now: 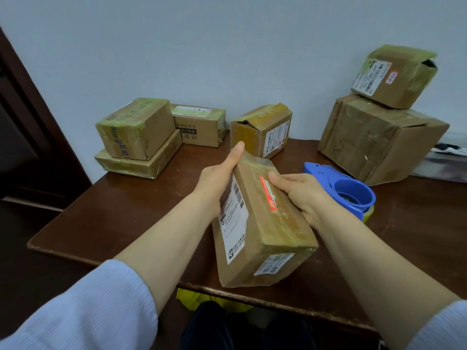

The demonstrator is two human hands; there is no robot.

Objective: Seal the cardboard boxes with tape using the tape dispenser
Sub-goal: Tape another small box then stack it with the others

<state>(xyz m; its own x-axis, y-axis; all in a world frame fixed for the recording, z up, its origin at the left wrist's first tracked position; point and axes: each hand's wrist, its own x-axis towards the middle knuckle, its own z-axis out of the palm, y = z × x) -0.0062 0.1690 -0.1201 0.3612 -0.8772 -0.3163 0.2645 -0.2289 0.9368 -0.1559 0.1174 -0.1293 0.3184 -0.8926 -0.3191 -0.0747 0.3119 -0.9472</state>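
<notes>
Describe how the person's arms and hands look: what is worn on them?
The left sleeve and right sleeve are pale blue, finely ribbed fabric. They end well above the wrists, so the forearms are bare. The left hand and right hand are bare too: no gloves, and no ring, watch or bracelet shows.

A long brown cardboard box (pixel 262 223) is held tilted over the near part of the dark brown wooden table (pixel 121 213), the left hand (pixel 217 183) gripping its left side and the right hand (pixel 300 195) its right edge. A blue plastic tape dispenser (pixel 348 190) lies just right of the right hand.
</notes>
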